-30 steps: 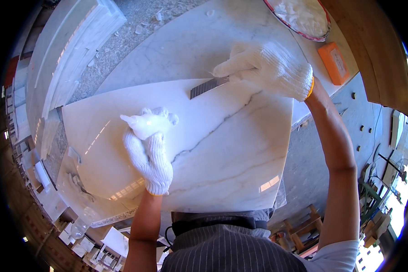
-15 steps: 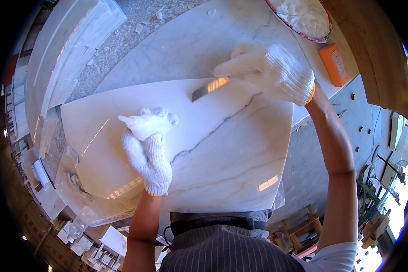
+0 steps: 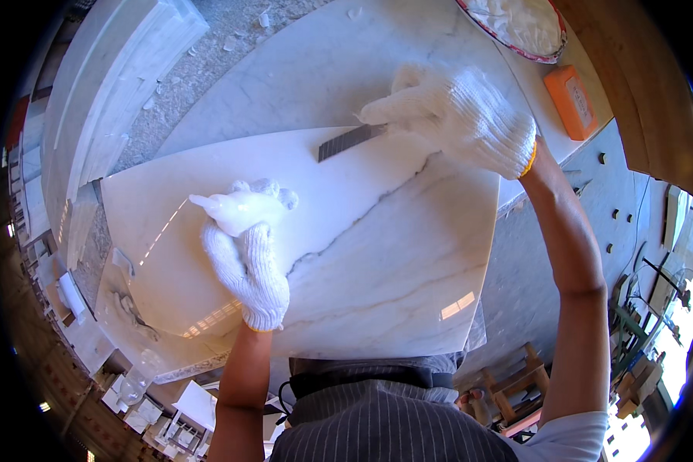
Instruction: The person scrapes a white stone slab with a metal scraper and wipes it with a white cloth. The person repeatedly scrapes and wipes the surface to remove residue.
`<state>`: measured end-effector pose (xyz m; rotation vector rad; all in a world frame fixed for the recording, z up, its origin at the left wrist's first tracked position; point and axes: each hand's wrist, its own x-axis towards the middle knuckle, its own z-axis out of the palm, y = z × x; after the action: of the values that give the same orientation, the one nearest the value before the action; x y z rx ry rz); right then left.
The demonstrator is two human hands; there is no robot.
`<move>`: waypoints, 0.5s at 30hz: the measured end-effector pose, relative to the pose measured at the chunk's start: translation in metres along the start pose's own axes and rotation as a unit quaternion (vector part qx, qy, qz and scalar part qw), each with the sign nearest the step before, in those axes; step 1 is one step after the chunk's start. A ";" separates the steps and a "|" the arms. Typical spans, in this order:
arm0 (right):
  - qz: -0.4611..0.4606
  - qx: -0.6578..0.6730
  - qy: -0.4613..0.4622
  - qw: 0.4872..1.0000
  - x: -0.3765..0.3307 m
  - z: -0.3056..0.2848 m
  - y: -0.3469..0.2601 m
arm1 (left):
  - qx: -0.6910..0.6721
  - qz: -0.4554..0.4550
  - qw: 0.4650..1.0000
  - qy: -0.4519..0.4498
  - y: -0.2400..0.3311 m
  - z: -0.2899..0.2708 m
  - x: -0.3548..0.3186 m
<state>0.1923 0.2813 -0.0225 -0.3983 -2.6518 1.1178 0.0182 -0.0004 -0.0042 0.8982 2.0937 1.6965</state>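
Observation:
Both hands wear white knitted gloves above a polished white marble slab (image 3: 393, 285) with grey veins. My left hand (image 3: 248, 269), over the slab's left half, has its fingers wrapped round a small white plastic bottle (image 3: 242, 212). The bottle's pointed nozzle aims left. At the slab's far edge, my right hand (image 3: 466, 119) grips a thin grey metal scraper blade (image 3: 345, 144). Its free end reaches left over the slab; whether it touches the surface I cannot tell. The glove hides the held end.
Beyond lies another marble piece (image 3: 285, 81). An orange box (image 3: 570, 102) stands at the far right, below a red-rimmed round container (image 3: 520, 27) with white contents. Stacked slabs (image 3: 119, 85) rise at the far left. Wooden pieces (image 3: 520, 385) lie low on the right.
The scraper blade has tilted: its bright orange reflection has gone and its face now looks dark grey. My left hand and the bottle have shifted slightly left.

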 end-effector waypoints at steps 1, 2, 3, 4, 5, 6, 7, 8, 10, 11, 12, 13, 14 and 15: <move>-0.002 -0.007 -0.009 1.000 0.000 -0.002 -0.001 | 0.001 0.000 1.000 0.001 -0.001 0.000 0.000; -0.007 -0.012 -0.019 1.000 0.007 -0.004 -0.009 | -0.011 0.003 1.000 0.002 -0.002 0.000 -0.001; -0.017 -0.027 -0.041 0.999 0.011 -0.012 -0.022 | -0.012 0.002 1.000 0.007 -0.002 -0.001 -0.003; -0.022 -0.046 -0.060 0.997 0.016 -0.020 -0.035 | -0.019 0.002 1.000 0.007 -0.002 0.000 -0.002; -0.025 -0.034 -0.053 0.998 0.019 -0.020 -0.037 | -0.015 -0.001 1.000 0.010 -0.002 0.000 -0.002; -0.028 -0.022 -0.047 0.998 0.022 -0.020 -0.038 | -0.006 0.000 1.000 0.010 -0.001 0.000 -0.002; -0.029 -0.009 -0.039 0.999 0.023 -0.019 -0.038 | 0.002 0.001 1.000 0.007 -0.001 0.000 -0.001; -0.018 -0.002 -0.051 0.999 0.025 -0.019 -0.036 | 0.014 0.006 1.000 0.000 0.002 0.000 0.000; 0.002 0.013 -0.079 0.997 0.030 -0.020 -0.031 | 0.007 0.007 1.000 0.002 0.003 0.001 0.001; 0.004 0.001 -0.074 0.997 0.026 -0.020 -0.030 | -0.014 0.002 1.000 0.011 0.002 0.003 0.000; 0.006 -0.011 -0.068 0.998 0.018 -0.020 -0.029 | -0.020 -0.002 1.000 0.013 0.001 0.002 -0.001; 0.004 -0.022 -0.064 0.998 0.016 -0.020 -0.029 | -0.024 -0.006 1.000 0.018 0.001 0.002 -0.002; -0.008 -0.028 -0.064 0.998 0.017 -0.021 -0.030 | -0.014 -0.010 1.000 0.017 0.000 0.001 -0.003; -0.021 -0.033 -0.063 0.997 0.019 -0.022 -0.032 | -0.007 -0.010 1.000 0.017 0.000 -0.001 -0.003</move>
<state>0.1768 0.2803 0.0174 -0.2908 -2.7987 1.0791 0.0202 -0.0028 -0.0049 0.8463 2.1032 1.7257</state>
